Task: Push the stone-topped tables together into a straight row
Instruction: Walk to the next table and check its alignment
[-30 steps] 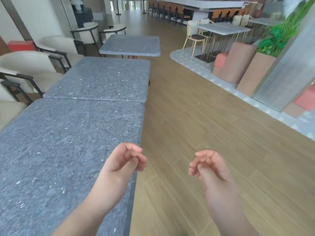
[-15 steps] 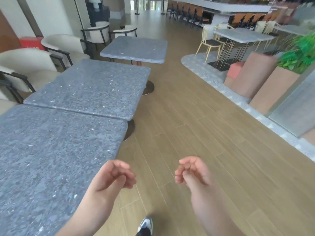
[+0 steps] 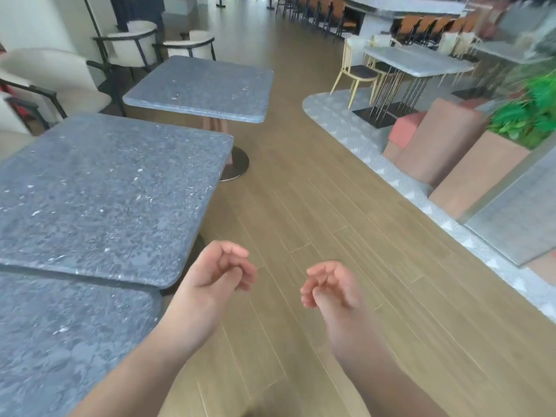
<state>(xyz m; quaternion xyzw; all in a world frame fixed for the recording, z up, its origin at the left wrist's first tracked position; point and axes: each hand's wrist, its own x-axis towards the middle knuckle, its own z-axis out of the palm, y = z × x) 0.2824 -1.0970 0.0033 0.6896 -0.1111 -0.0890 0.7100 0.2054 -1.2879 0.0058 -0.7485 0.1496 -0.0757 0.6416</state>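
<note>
Speckled grey stone tables (image 3: pixel 114 191), rounded corners; left hand (image 3: pixel 216 273), right hand (image 3: pixel 331 285) loosely curled, empty.

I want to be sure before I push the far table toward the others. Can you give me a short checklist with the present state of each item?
1. Both hands free: ok. The left hand and right hand hang loosely curled over the wooden floor and hold nothing.
2. Nearest table and middle table joined: ok, their edges meet.
3. Far table joined to the row: not ok, a gap of floor separates it from the middle table.
4. Far table in line: not ok, it sits shifted to the right.
5. Table tops bare: ok.
6. Room behind the far table: cannot tell, the cream armchairs stand close.
</note>
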